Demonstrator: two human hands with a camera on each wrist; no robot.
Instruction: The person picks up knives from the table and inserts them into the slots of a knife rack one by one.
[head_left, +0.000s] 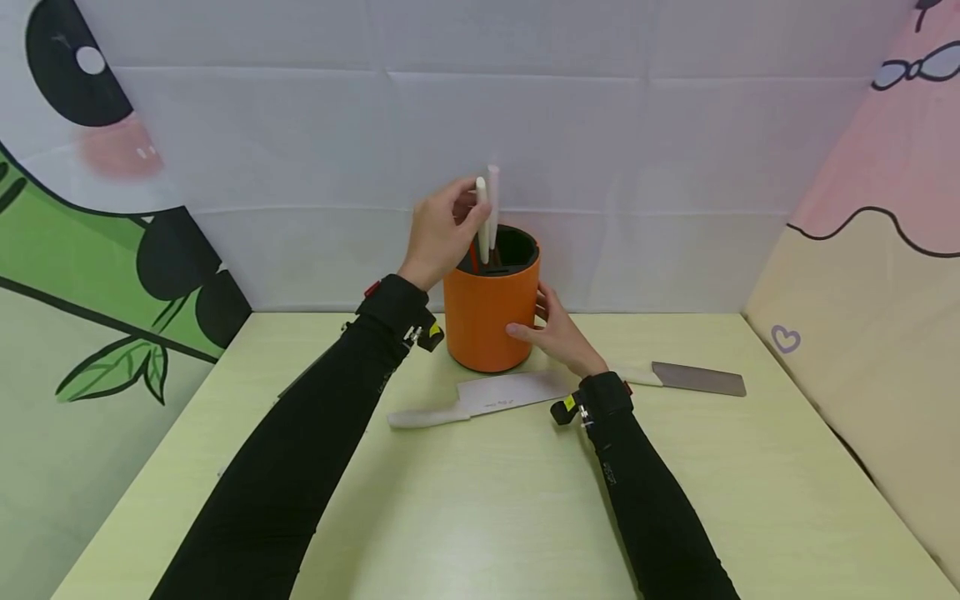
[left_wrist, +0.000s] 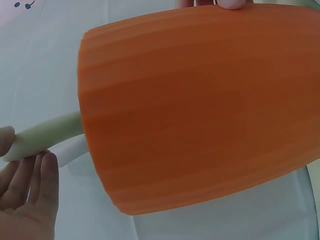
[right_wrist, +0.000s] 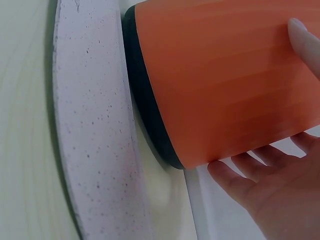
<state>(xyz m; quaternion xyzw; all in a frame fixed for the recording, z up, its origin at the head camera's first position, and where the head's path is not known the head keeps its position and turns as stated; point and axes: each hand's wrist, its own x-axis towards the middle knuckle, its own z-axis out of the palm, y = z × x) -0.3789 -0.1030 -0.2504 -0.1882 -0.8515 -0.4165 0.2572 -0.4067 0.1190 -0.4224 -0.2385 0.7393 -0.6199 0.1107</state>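
Note:
An orange knife holder (head_left: 491,321) with a dark top and base stands upright against the back cloth. My left hand (head_left: 442,233) pinches the cream handle of a knife (head_left: 482,218) above its opening; the blade is out of sight inside. Just beside it a second, white handle (head_left: 493,196) sticks up from the holder. My right hand (head_left: 558,333) grips the right side of the holder, thumb in front, fingers (right_wrist: 232,180) along the side. In front of the base lies a white-handled cleaver (head_left: 513,392), its speckled blade (right_wrist: 100,125) close up in the right wrist view.
To the right, a second knife (head_left: 697,377) with a broad grey blade and pale handle lies on the light wooden table (head_left: 465,517), partly behind my right wrist. A printed cloth (head_left: 300,150) closes off the back and both sides.

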